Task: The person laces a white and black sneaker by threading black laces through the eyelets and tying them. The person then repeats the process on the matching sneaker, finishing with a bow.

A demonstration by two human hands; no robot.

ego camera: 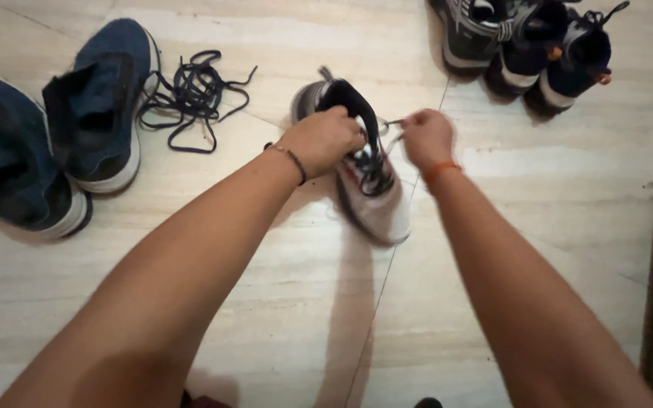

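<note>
Pale marble floor tiles [538, 227] with faint grey veins carry everything here. At about nine o'clock lies a pair of dark blue fabric sneakers with white soles [92, 113], side by side and touching, their tongues pulled open and their eyelets without laces. Just to their right, toward eleven o'clock, a loose dark blue shoelace [190, 94] lies tangled in a heap on the floor, near the closer blue shoe. At the centre stands a grey-and-white sneaker with a black padded collar and red trim [376, 204], its toe pointing toward the person at roughly five o'clock and its heel toward twelve. The left hand [323, 140], with a thin dark beaded band at the wrist, is clenched over the shoe's black collar and upper lacing, its fingers curled down onto the shoe. The right hand [426, 138], wearing an orange thread at the wrist, sits just beside the shoe at its one o'clock side, its fingers pinched on the end of a thin pale shoelace [392, 122] that runs taut from the shoe's top eyelets. At one o'clock, well apart from the hands, a group of black sneakers with white and orange details [530, 38] stands close together at the upper edge of the view.
</note>
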